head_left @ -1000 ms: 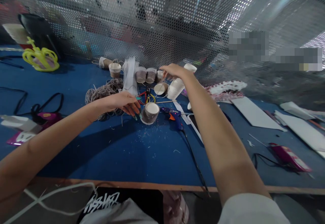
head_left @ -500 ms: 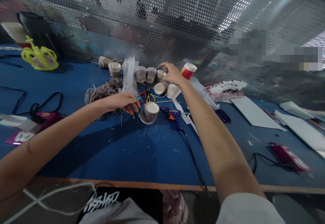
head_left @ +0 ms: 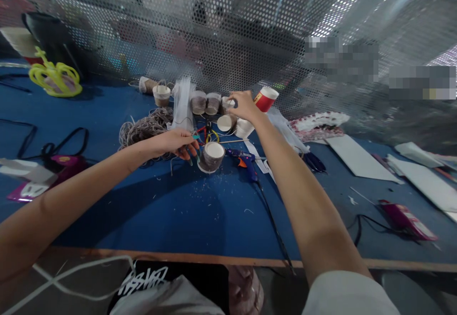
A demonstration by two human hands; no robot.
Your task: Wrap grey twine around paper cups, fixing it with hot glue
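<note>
My left hand [head_left: 178, 142] rests on the blue table [head_left: 200, 210], its fingers curled against the side of a twine-wrapped paper cup [head_left: 212, 156] that stands with its white inside showing. My right hand [head_left: 243, 105] reaches far forward to the row of small twine-wrapped cups [head_left: 205, 103] at the mesh wall, fingers pinched on one small cup [head_left: 226, 104] at the row's right end. A white cup [head_left: 244, 128] lies just below that hand, and a red and white cup [head_left: 265, 99] lies tipped to its right. A tangle of brown twine [head_left: 144, 127] lies behind my left hand.
A blue glue gun [head_left: 246, 160] with its black cord lies right of the wrapped cup. Small pliers [head_left: 206, 133], a clear plastic bundle [head_left: 182, 103], a yellow crown [head_left: 55, 78], pink glue guns [head_left: 405, 217] and white sheets [head_left: 357, 158] are spread around. A perforated metal screen [head_left: 228, 29] closes the back.
My right hand drew back slightly from the far cups and closed its fingers on the small cup, uncovering the red and white cup. My left hand has stayed at the wrapped cup.
</note>
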